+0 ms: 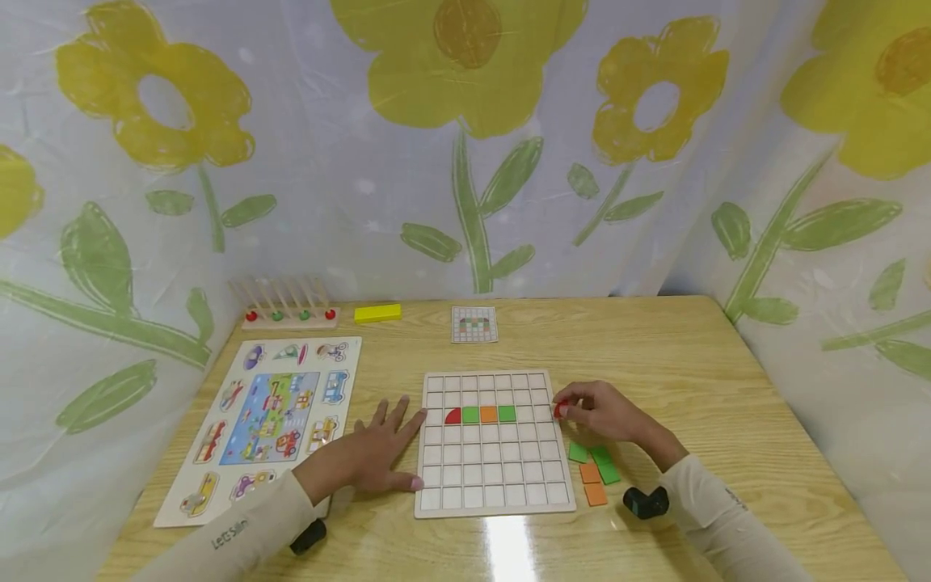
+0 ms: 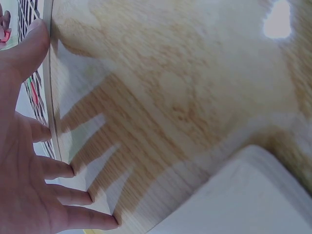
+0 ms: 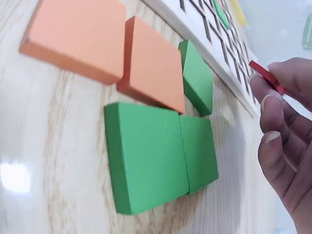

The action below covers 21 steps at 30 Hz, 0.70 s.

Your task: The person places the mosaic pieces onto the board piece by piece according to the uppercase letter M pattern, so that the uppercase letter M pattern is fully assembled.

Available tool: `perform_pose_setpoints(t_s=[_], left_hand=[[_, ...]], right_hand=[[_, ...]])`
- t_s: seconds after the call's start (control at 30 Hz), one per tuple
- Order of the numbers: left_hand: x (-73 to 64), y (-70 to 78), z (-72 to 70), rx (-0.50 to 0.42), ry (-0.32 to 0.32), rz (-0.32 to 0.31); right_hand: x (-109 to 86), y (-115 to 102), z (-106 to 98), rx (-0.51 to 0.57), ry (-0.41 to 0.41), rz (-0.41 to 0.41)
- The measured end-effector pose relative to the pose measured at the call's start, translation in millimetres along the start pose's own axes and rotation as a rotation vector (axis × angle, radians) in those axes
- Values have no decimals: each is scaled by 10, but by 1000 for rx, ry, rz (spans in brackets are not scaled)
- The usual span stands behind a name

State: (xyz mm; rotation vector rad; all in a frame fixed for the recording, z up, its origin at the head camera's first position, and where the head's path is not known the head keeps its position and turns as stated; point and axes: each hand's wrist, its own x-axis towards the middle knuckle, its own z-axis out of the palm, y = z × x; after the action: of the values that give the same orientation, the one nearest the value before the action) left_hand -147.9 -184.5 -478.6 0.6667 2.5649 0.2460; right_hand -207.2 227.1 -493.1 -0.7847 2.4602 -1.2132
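A wooden grid board [image 1: 494, 477] lies flat in the middle of the table. In its third row from the back sit a red quarter-circle tile [image 1: 454, 416], a green tile [image 1: 470, 415], an orange tile [image 1: 489, 415] and another green tile [image 1: 507, 414], side by side. My right hand [image 1: 604, 411] pinches a red tile [image 3: 267, 76] between thumb and fingers, at the board's right edge. Fingers spread, my left hand [image 1: 378, 453] rests with thumb and fingertips at the board's left edge.
Loose green tiles [image 3: 146, 156] and orange tiles [image 3: 153, 66] lie right of the board. Farther back are a pattern card [image 1: 474, 324], a yellow block [image 1: 377, 313] and a pegged stand [image 1: 291, 321]. A picture puzzle [image 1: 207, 477] lies left, partly under the left forearm.
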Motion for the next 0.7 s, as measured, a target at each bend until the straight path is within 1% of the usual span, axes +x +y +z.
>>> perform_pose_setpoints(t_s=[0.17, 0.23, 0.43, 0.7], left_hand=[[17, 0, -7, -2, -2, -1], [24, 2, -7, -3, 0, -3], [26, -2, 6, -10, -2, -3], [14, 3, 7, -8, -8, -12]], right_hand=[[14, -9, -4, 82, -5, 3], [20, -12, 1, 97, -6, 0], [41, -27, 25, 52, -3, -13], [59, -81, 31, 6, 5, 10]])
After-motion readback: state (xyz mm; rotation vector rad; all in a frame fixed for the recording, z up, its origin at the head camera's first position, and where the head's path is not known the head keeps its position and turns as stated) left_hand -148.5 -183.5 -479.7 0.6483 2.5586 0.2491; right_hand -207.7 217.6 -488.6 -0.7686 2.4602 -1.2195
